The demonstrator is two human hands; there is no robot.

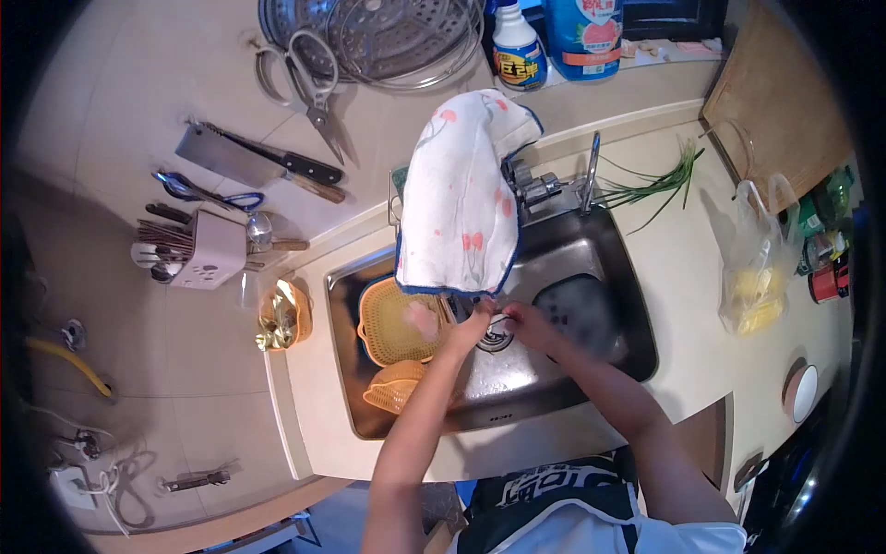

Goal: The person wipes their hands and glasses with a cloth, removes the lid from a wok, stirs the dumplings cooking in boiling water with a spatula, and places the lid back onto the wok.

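Over the steel sink (498, 388), both hands meet above the drain strainer (496, 343). My left hand (476, 320) and my right hand (529, 326) have their fingers closed around a small pale thing (499, 320), too small and covered to name. Just beyond them hangs a white floral towel (461, 212) with a blue edge. A yellow plastic basket (388, 323) with something pale pink (423, 319) in it sits left of my left hand. In front of it stands a smaller orange basket (392, 390). A dark basin or board (577, 319) lies right of my right hand.
The faucet (544, 187) rises behind the sink. Green stalks (660, 189) lie on the right counter, with a plastic bag of something yellow (757, 291) farther right. A cleaver (231, 157), scissors (309, 88) and a utensil holder (212, 251) are on the left wall.
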